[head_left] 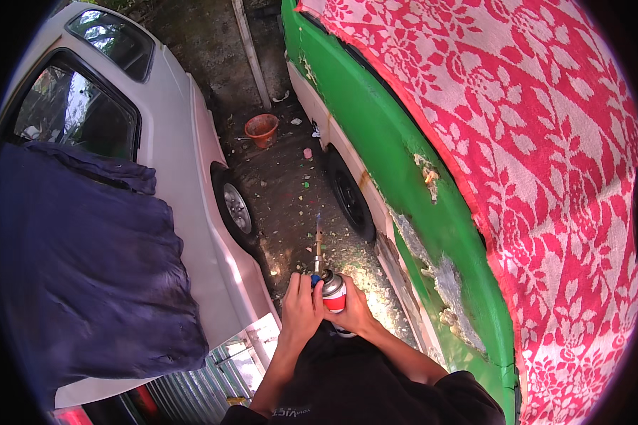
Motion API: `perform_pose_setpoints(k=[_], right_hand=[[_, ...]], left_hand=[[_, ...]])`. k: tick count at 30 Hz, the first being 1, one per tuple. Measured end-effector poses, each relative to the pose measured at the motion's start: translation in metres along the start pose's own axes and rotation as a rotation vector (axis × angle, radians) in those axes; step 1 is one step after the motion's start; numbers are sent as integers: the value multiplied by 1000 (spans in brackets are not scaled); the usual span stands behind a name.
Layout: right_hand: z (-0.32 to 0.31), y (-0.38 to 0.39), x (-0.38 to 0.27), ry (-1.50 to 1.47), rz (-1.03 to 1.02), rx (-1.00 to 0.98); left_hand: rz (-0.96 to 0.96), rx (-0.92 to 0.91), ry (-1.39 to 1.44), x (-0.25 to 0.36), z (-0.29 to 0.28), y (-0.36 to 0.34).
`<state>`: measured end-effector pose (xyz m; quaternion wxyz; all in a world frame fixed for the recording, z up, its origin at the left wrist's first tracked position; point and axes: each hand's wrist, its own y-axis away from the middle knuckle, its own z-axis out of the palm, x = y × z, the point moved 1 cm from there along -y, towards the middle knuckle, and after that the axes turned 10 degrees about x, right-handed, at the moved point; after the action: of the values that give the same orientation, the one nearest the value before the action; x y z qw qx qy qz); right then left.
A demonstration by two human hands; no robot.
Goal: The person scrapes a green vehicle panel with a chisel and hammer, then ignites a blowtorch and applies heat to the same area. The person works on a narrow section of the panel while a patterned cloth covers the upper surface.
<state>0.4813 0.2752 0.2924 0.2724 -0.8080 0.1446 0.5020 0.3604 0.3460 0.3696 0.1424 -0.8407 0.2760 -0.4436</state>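
Observation:
Close to my body I hold a blowtorch (318,249) screwed to a small gas canister (335,301) with a red and white band. Its brass-coloured nozzle points away from me, and a faint bluish haze shows at the tip. My right hand (354,309) is wrapped round the canister. My left hand (301,308) is closed at the torch's blue knob (315,280), with its fingertips partly hidden. To the right stands a green vehicle (397,152) with peeled, rough patches (450,294) along its side; the nozzle is apart from it.
A white car (181,142) stands on the left, a dark blue cloth (99,262) draped over it. Red-and-white floral fabric (532,134) covers the green vehicle's top. Paint flakes litter the narrow ground (283,184) between them, with an orange-brown pot (262,130) further off.

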Motion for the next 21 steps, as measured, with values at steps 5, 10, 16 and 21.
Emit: perform_pose_setpoints(k=[5, 10, 16, 21], right_hand=[[2, -1, -1, 6, -45, -10], [-11, 1, -3, 1, 61, -12], [-41, 0, -2, 3, 161, -8], [-62, 2, -1, 14, 146, 39]], left_hand=[[-25, 9, -12, -2, -3, 3], [25, 21, 38, 2, 6, 1], [61, 26, 218, 16, 25, -10], [124, 35, 272, 30, 39, -17]])
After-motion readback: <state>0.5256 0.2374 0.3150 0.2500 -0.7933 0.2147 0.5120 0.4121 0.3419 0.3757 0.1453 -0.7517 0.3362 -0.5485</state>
